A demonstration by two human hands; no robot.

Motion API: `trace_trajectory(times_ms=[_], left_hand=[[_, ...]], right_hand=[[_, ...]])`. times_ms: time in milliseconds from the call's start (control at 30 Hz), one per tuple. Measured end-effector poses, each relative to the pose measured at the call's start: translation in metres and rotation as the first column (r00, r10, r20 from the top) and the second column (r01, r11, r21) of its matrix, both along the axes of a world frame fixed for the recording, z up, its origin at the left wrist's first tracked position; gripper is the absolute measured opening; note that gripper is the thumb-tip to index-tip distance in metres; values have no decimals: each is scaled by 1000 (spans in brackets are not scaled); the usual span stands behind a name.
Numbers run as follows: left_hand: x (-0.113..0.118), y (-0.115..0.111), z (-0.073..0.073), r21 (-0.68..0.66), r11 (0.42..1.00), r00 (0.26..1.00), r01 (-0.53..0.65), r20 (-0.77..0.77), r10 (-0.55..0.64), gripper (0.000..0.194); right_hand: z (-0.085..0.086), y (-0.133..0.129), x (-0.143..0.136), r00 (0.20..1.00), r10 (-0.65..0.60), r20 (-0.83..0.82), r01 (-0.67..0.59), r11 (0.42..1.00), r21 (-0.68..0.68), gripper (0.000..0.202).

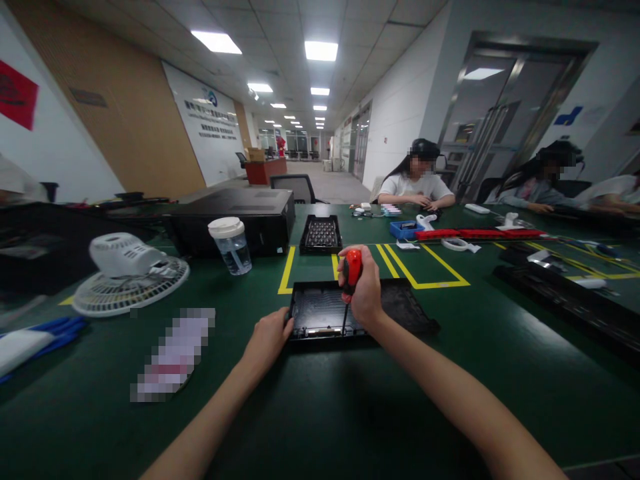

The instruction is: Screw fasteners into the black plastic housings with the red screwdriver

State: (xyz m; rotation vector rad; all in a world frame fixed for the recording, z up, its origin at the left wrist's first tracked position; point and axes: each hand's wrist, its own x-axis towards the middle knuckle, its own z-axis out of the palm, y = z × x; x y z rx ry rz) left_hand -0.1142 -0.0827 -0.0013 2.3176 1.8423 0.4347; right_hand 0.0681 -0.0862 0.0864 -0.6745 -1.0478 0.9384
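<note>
A shallow black plastic panel (390, 313) with a raised rim lies on the green table in front of me. My right hand (367, 287) is closed round the red and black handle of a screwdriver (353, 267). The screwdriver stands nearly upright, and its dark shaft runs down to the panel's near edge, beside a small metallic strip (323, 331). With my left hand (270, 333) I grip the panel's left edge, thumb on the rim. The exact contact of the screwdriver tip is too small to make out.
Left are a white fan part (130, 273), a lidded water cup (231, 247) and a black computer case (235, 217). A black tray (321, 235) sits beyond the panel. Right are a blue box (406, 230), a red strip (470, 234) and a long black part (570, 307). Co-workers sit across the table.
</note>
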Motion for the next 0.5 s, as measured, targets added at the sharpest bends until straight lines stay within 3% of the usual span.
trace_trajectory(times_ms=[233,500], left_hand=[[-1,1,-1,-8,1000,1000,-2,1,2,32],[-1,1,0,-6,1000,1000,1,-3,-1,32]], right_hand=[[-4,13,14,963,269,-12,-268,961,66,31],[2,41,38,786,613,87,-615,789,-5,26]])
